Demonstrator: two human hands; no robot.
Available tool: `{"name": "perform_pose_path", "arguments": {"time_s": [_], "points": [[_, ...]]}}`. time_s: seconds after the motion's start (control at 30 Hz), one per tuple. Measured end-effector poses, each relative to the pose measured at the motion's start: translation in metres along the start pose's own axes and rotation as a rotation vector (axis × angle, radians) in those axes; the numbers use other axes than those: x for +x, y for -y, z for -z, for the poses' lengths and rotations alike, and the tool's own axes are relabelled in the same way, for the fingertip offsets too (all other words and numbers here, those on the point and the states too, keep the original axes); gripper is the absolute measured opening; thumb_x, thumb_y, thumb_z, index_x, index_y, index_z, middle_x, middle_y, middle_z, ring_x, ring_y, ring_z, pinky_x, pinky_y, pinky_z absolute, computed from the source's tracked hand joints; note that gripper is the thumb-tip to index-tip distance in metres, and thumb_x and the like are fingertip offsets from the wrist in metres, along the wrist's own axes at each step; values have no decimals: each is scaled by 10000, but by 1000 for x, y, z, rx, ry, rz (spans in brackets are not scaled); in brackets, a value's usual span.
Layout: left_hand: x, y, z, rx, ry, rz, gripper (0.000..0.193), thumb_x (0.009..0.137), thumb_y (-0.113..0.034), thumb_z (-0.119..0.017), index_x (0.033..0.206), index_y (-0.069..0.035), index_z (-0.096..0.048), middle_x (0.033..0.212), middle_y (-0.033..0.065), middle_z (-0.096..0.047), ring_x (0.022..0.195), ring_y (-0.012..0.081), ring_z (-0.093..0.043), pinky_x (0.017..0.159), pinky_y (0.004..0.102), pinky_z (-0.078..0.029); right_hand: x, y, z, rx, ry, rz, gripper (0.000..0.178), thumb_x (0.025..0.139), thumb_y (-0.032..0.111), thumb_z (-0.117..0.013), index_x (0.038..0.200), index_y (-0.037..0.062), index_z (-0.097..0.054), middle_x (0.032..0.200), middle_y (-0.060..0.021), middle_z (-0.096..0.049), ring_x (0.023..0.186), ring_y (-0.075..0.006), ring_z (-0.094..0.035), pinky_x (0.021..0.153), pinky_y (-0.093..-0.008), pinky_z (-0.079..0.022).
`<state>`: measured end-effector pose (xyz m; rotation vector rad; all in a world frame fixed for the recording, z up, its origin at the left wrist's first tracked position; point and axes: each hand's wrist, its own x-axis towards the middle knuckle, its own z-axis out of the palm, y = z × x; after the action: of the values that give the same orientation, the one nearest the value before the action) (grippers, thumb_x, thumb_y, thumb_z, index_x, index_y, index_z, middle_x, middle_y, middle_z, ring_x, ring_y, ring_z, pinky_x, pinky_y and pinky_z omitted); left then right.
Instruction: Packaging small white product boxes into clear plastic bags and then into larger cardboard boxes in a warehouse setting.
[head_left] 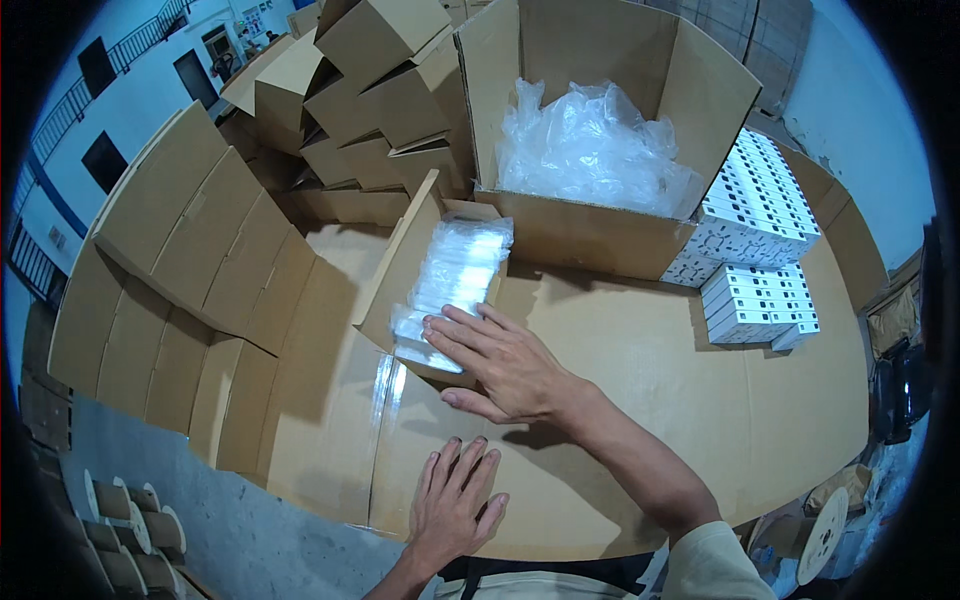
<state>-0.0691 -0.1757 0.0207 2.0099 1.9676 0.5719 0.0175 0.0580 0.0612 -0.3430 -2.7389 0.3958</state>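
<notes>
My right hand (505, 365) lies with its fingers stretched over the near end of a row of small clear plastic-wrapped packets (458, 265). These packets stand in an open narrow cardboard box (385, 290), whose raised flap leans up on the left side. What is inside the wrapping cannot be made out. Nearer to me, my left hand (455, 500) rests palm down by the table's front edge with its fingers apart, holding nothing. Both hands are on the cardboard-covered table (620, 440).
Behind the narrow box stands a large open carton (590, 235) with crumpled clear plastic bags (600, 150). Small white patterned boxes (760, 300) are stacked at the right. Closed brown cartons (190, 260) line the left, more brown boxes (380, 100) pile up behind, and spools (130, 520) sit on the floor.
</notes>
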Motion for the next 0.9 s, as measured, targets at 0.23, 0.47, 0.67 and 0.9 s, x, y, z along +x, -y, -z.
{"name": "perform_pose_path", "arguments": {"time_s": [0.23,0.47,0.67,0.9], "points": [[1,-2,1,75,-1,-39,631,928,-361,-669,1468,-77,-511,1547,156,-439,1411,425,-385,1149,573,-317,-3,-1,-5,-91,48,32,759,1013,562,-469,1551,35,-375,1630,-114,-356,1547,-288,-240,1276,-521,-155],[-1,-3,-2,36,-17,-21,627,901,-327,-698,1459,-95,-531,1535,158,-457,1436,426,-366,1176,578,-286,-13,14,1,-190,68,-38,821,997,605,-470,1591,66,-299,1656,-104,-303,1560,-308,-193,1282,-526,-127],[0,-2,3,11,-37,-3,654,889,-301,-732,1457,-63,-512,1519,198,-457,1421,440,-384,1173,569,-295,-42,16,35,-34,-71,-34,820,999,562,-491,1641,165,-168,1668,-133,-264,1550,-369,-200,1257,-563,-173],[55,1,-4,-328,-630,302,1172,731,-133,-898,1591,10,-116,1620,268,-215,1481,414,-279,1225,516,-229,-122,9,49,77,9,-309,813,1024,497,-500,1635,96,-144,1681,-155,-204,1561,-349,-164,1271,-501,-156]]}}
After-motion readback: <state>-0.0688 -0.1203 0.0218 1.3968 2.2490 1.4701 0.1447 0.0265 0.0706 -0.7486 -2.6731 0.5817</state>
